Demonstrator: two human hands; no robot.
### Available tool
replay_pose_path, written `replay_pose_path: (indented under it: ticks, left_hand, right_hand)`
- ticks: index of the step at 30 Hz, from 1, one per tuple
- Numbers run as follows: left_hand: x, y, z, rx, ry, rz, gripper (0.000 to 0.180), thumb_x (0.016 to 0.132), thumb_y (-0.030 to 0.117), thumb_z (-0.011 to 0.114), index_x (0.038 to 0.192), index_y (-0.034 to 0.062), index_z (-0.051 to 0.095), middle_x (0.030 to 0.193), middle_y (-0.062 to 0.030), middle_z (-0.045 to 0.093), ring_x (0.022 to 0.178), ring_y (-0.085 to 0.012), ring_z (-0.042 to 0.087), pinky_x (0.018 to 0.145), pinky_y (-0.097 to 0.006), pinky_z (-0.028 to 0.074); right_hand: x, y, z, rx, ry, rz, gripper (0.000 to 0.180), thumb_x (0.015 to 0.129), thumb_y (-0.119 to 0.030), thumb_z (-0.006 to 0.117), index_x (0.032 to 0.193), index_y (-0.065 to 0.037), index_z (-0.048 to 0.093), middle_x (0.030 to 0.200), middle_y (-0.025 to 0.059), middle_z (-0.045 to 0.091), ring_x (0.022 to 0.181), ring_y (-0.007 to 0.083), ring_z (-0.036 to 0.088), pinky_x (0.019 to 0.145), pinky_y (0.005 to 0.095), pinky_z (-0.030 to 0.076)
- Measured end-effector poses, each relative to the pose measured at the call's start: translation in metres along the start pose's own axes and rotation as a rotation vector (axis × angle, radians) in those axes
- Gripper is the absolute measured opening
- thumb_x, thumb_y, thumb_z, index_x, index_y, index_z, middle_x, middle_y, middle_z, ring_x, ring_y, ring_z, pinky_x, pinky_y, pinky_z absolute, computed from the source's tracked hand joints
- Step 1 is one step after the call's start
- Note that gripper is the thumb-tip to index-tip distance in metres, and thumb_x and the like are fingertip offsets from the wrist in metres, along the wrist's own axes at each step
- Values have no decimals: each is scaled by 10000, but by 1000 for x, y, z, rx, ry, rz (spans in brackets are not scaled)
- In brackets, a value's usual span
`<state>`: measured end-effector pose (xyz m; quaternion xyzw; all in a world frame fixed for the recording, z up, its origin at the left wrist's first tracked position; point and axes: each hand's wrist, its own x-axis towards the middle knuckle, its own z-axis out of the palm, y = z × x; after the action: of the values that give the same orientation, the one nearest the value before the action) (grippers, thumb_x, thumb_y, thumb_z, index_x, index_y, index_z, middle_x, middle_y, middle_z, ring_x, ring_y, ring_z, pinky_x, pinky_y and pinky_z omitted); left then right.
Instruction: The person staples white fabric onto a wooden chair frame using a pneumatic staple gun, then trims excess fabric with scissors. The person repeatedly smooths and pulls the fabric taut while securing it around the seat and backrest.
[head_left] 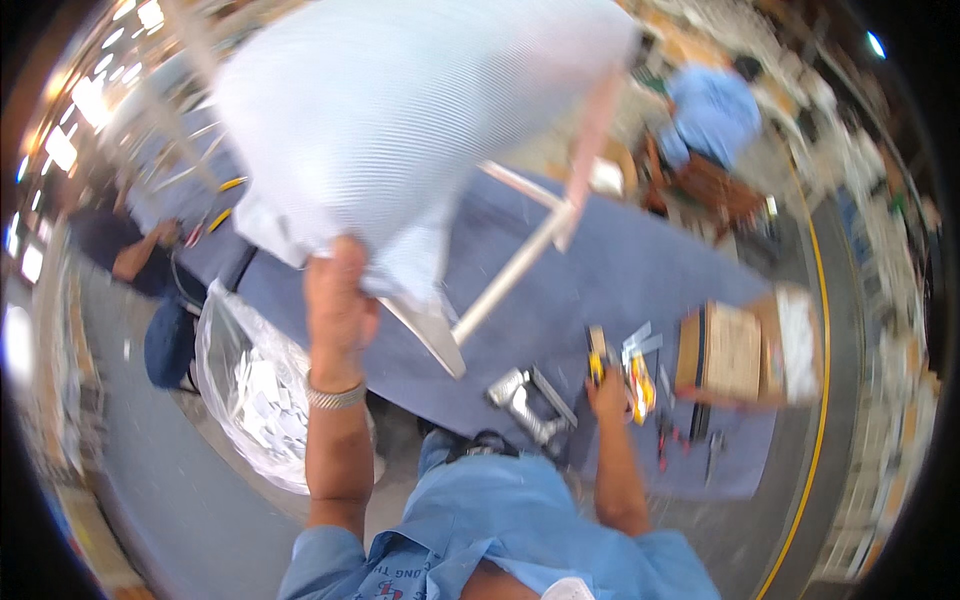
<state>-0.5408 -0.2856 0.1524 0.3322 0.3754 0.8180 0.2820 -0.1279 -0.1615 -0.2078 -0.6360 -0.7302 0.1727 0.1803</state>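
Observation:
A chair with a pale striped fabric seat [370, 110] and whitish legs [505, 270] is tipped up on the blue-grey covered table. My left hand [340, 300] grips the loose edge of this seat fabric, with the thumb pressed onto it. Over at the table's right side, my right hand [608, 395] is closed round a yellow-and-black hand tool [597, 366], whose exact kind is blurred. A silver staple gun [530, 402] lies between my body and the chair, left of my right hand. Beside that hand is a yellow packet [641, 388].
Pliers-like red tools [663, 447] and cardboard boxes [732, 350] sit on the right end of the table [600, 260]. A clear plastic bag [265, 405] of white scraps stands at the left. One person [130, 240] works at far left, another [712, 110] at far right.

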Motion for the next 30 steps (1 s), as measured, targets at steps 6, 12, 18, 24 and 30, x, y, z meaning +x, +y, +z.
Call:
replay_pose_path:
  ticks: [6,12,18,24,30]
  left_hand:
    - [6,34,50,-38,-100,-82,1121,770,609,824,1496,-76,314,1443,-191,489,1360,-280,463,1141,-386,368]
    - [-3,25,47,28,-114,38,1126,754,631,824,1476,-82,334,1414,-228,506,1342,-296,484,1116,-387,400]
    - [-8,37,49,33,-156,41,1001,800,596,801,1451,-50,399,1350,-168,569,1278,-266,536,1059,-375,442]
    - [-10,38,51,-4,-181,80,846,853,499,803,1412,-37,462,1307,-156,610,1229,-241,578,1046,-363,467]
    - [-8,34,52,-70,-125,148,757,847,438,830,1339,-62,546,1236,-169,674,1144,-221,643,985,-351,506]
  right_hand:
    - [45,-36,-29,551,-178,52,403,850,-235,803,1096,2,589,906,128,660,642,230,636,559,347,500]
    - [37,-290,-246,1142,-134,-536,329,957,-107,671,1206,-31,470,1040,126,654,723,165,644,590,289,527]
    - [-10,-429,-362,982,-62,-1352,451,1064,-389,499,1265,10,434,1191,246,633,825,237,679,692,329,566]
    - [-33,-496,-403,313,111,-1543,267,964,-200,693,1131,-2,627,1002,130,685,833,218,694,738,297,525]
    - [-49,-514,-415,75,151,-1516,244,935,-192,729,1088,-25,639,958,141,691,813,263,707,725,353,537]
